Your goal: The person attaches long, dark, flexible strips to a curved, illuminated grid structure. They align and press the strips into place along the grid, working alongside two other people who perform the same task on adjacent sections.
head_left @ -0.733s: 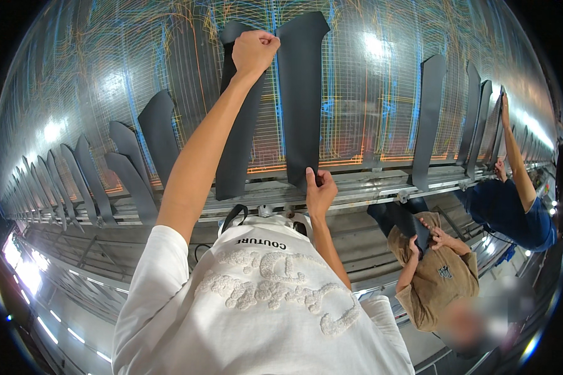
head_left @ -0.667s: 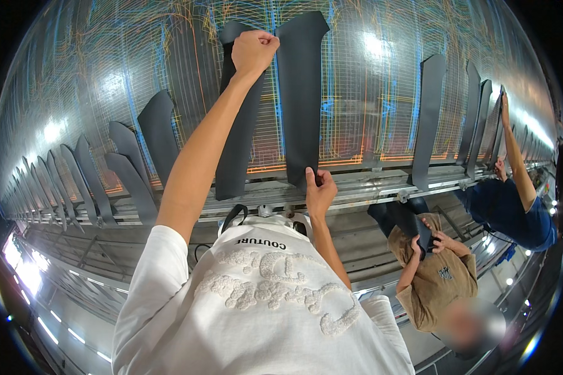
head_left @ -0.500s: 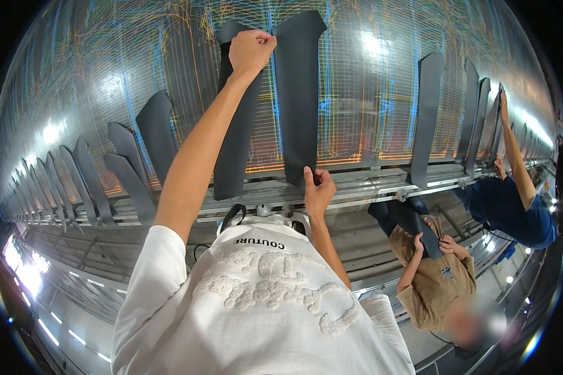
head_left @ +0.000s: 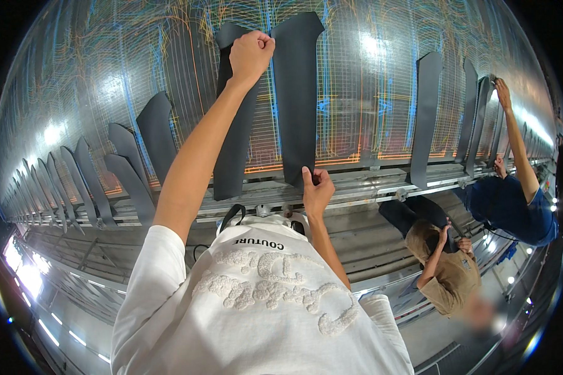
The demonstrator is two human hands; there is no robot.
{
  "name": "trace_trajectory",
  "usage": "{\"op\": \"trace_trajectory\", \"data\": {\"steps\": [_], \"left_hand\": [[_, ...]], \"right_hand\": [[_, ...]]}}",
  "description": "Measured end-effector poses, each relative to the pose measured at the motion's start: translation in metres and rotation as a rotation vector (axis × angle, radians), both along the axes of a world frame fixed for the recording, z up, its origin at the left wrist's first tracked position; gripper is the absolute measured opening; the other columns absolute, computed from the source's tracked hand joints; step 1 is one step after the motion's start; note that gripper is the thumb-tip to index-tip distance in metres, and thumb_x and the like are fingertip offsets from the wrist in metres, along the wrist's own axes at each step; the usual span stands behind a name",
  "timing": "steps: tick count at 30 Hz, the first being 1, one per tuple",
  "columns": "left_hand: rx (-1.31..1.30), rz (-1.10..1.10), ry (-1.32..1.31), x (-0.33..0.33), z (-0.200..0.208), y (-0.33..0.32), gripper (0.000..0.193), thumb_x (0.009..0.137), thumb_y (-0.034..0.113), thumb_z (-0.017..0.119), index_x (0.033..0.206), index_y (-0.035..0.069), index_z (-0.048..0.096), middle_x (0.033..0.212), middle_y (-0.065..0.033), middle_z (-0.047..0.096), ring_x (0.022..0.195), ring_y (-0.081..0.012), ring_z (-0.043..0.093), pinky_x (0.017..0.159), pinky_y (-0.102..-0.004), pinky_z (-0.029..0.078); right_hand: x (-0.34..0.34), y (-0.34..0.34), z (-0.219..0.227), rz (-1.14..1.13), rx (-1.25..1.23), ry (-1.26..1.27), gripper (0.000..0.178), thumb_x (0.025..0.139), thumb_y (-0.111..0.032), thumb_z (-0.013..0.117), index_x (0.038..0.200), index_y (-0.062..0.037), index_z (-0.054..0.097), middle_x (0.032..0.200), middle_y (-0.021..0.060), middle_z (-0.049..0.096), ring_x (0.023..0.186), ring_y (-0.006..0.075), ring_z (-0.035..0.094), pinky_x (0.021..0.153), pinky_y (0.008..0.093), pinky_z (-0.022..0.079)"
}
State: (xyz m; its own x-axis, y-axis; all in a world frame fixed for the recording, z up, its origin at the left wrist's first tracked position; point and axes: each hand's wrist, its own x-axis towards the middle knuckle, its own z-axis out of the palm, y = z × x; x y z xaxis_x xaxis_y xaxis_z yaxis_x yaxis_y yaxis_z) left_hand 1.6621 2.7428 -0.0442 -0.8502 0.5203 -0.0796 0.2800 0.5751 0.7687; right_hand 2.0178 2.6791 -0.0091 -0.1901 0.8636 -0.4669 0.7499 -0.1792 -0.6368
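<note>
A long dark grey sheet piece [head_left: 296, 94], wide and angled at its top, lies over the line-covered surface in front of me. My left hand [head_left: 250, 59] is closed at its upper left corner, the fingertips pinched against the edge. At its lower right corner my right hand [head_left: 318, 189] pinches the sheet between thumb and fingers. A second dark grey piece [head_left: 234, 137] lies just to the left, partly behind my left hand and forearm.
Coloured lines cover the shiny surface [head_left: 350, 81]. More grey pieces [head_left: 156, 128] hang to the left and others [head_left: 426, 119] to the right. A metal rail [head_left: 356, 194] runs along the near edge. Two co-workers stand right, one in a brown shirt [head_left: 453, 275], one in dark blue [head_left: 513, 209].
My hands have hardly moved. The brown-shirted co-worker has shifted right with a grey piece in hand. The blue-shirted co-worker's raised hand has moved slightly up and left.
</note>
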Motion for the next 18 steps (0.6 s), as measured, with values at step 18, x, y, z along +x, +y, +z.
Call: {"op": "trace_trajectory", "data": {"steps": [18], "left_hand": [[-0.022,-0.001,0.146,0.011,0.008,-0.001,0.024,0.091,0.022,0.07,0.111,0.011,0.065,0.093,-0.0059,0.065,0.077,-0.0253,0.063,0.069,-0.0412,0.05]], "right_hand": [[-0.002,0.001,0.004,0.0,0.017,0.002,0.032,0.089,-0.026,0.078,0.082,0.002,0.065,0.065,0.007,0.06,0.061,0.0157,0.052,0.061,0.0325,0.044]]}}
